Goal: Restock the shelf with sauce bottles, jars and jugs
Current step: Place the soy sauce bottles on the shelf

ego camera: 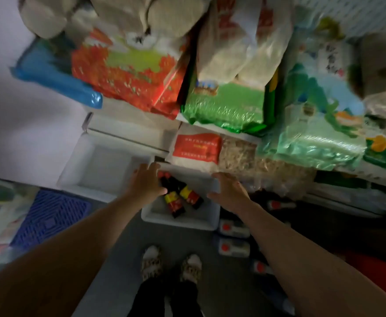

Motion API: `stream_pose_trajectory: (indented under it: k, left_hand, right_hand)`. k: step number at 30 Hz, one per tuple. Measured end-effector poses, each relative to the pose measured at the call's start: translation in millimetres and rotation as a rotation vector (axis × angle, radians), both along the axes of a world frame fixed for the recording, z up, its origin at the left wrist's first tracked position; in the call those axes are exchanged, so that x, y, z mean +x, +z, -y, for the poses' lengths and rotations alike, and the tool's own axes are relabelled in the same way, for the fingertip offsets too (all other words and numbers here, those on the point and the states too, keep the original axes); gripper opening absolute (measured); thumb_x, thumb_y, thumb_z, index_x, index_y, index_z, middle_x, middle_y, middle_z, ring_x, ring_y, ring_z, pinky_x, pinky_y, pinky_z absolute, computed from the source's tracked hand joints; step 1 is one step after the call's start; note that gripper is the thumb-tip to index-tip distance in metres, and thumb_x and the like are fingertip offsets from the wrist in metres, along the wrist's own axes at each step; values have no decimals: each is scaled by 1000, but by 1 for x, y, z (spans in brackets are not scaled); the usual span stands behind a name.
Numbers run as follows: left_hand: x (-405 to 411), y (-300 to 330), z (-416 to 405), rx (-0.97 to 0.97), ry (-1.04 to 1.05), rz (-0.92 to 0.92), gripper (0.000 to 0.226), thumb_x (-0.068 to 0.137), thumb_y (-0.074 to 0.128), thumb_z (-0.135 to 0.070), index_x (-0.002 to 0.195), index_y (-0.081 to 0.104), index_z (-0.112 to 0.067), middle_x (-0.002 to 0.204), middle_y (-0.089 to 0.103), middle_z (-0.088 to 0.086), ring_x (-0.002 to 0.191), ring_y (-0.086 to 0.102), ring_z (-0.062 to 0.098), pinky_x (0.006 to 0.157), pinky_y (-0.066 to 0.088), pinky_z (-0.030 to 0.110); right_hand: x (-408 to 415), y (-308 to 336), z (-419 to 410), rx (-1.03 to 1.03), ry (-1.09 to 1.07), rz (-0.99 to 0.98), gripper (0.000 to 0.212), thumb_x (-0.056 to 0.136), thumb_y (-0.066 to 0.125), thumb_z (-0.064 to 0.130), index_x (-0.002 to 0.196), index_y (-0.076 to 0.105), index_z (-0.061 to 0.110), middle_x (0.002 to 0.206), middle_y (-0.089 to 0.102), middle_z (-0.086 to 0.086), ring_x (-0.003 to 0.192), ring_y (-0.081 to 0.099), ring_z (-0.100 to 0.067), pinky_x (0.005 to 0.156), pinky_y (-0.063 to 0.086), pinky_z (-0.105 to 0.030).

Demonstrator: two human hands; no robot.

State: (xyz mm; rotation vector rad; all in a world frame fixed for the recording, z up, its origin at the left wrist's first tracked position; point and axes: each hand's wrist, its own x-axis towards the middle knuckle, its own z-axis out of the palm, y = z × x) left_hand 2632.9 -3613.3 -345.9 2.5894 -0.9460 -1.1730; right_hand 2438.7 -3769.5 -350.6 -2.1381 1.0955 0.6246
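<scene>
Looking straight down from head height, blurred by motion. Two bare arms reaching forward from 6 o'clock toward a white foam box (pixel 207 221) on the grey floor at frame centre.

Inside the box, two dark sauce bottles (pixel 181 199) with red caps and red-and-yellow labels, lying on their sides, necks toward 11 o'clock. No other stock visible in that box.

Left hand (pixel 145 183) over the box's 9 o'clock side, fingers stretched forward and fairly straight, partly covering the bottle necks; contact with the bottles impossible to tell through the blur. Right hand (pixel 229 191) at the box's 3 o'clock side, palm open, fingers spread and extended, holding nothing.

At 10 o'clock from that box, a second white foam box (pixel 73 172), seemingly bare inside. At 9 o'clock, a blue plastic crate (pixel 48 223).

At 4 o'clock from the bottles, low and in shadow, a run of white jugs with red caps (pixel 233 227), apparently already placed on a bottom shelf or beside it; exact resting place unclear.

Across 12 o'clock to 2 o'clock, shelving stacked with large bags (pixel 224 104) in red, green and pale colours.

Judging progress: mostly along, with the supply nearly used up. Likely left: lifting out the last two bottles and setting them on the shelf. Neither bottle gripped yet.
</scene>
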Motion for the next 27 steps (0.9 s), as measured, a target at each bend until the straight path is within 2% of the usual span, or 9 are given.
stream_pose_trajectory:
  k: [4, 11, 13, 16, 18, 21, 23, 24, 27]
  left_hand:
    - [-15, -89, -3, 60, 51, -69, 80, 81, 77, -34, 146, 34, -16, 146, 39, 13, 133, 40, 33, 106, 41, 46]
    - [-40, -252, 7, 117, 96, -122, 85, 82, 77, -36, 150, 30, -16, 145, 41, 14, 131, 44, 33, 105, 41, 43]
    - [-44, -294, 10, 124, 123, -153, 76, 85, 74, -36, 147, 35, -16, 144, 42, 14, 129, 46, 33, 101, 40, 40]
    - [-44, -352, 13, 120, 178, -181, 64, 91, 67, -39, 143, 39, -15, 141, 44, 13, 126, 47, 30, 90, 38, 33]
    - [-43, -388, 15, 101, 213, -183, 59, 94, 62, -40, 142, 41, -15, 141, 46, 13, 126, 46, 29, 88, 35, 32]
    - [-39, -437, 18, 95, 288, -182, 56, 97, 55, -45, 142, 42, -13, 139, 49, 14, 125, 48, 30, 87, 37, 33]
    - [-35, -465, 22, 86, 361, -189, 56, 99, 50, -47, 141, 43, -12, 138, 52, 15, 122, 52, 31, 88, 42, 34]
    - [-34, -478, 23, 83, 412, -197, 56, 99, 49, -48, 141, 42, -12, 137, 53, 14, 121, 54, 31, 89, 43, 35]
    - [-31, -513, 28, 45, 581, -249, 56, 99, 48, -50, 141, 43, -13, 125, 56, 5, 117, 54, 22, 85, 37, 30]
  right_hand:
    - [-9, -94, -2, 82, -17, -86, 69, 94, 66, 43, 150, 38, 13, 151, 44, -11, 136, 45, -30, 104, 44, -38]
    - [-18, -257, 0, 172, -205, -107, 51, 97, 63, 40, 137, 54, 10, 135, 59, -14, 123, 55, -32, 83, 42, -32]
    - [-20, -306, -2, 209, -289, -77, 50, 95, 64, 44, 133, 57, 11, 127, 62, -11, 115, 59, -28, 74, 36, -27]
    - [-18, -373, -12, 295, -425, -31, 55, 93, 66, 48, 137, 56, 15, 126, 62, -5, 100, 57, -18, 65, 38, -25]
    - [-13, -411, -21, 377, -471, -19, 50, 95, 62, 49, 132, 60, 16, 124, 64, -3, 96, 57, -15, 63, 38, -21]
    - [-5, -457, -35, 478, -559, -3, 31, 99, 56, 48, 113, 60, 21, 98, 61, 7, 81, 53, -4, 64, 38, -21]
    - [0, -481, -44, 524, -573, 14, 27, 103, 51, 43, 123, 58, 25, 91, 53, 15, 79, 49, 1, 60, 38, -18]
    - [3, -490, -48, 561, -578, 35, 32, 104, 49, 40, 132, 56, 24, 93, 53, 15, 83, 51, 1, 58, 40, -16]
    - [8, -517, -58, 669, -636, 86, 47, 104, 48, 43, 148, 44, 30, 120, 56, 11, 96, 56, -4, 63, 42, -19]
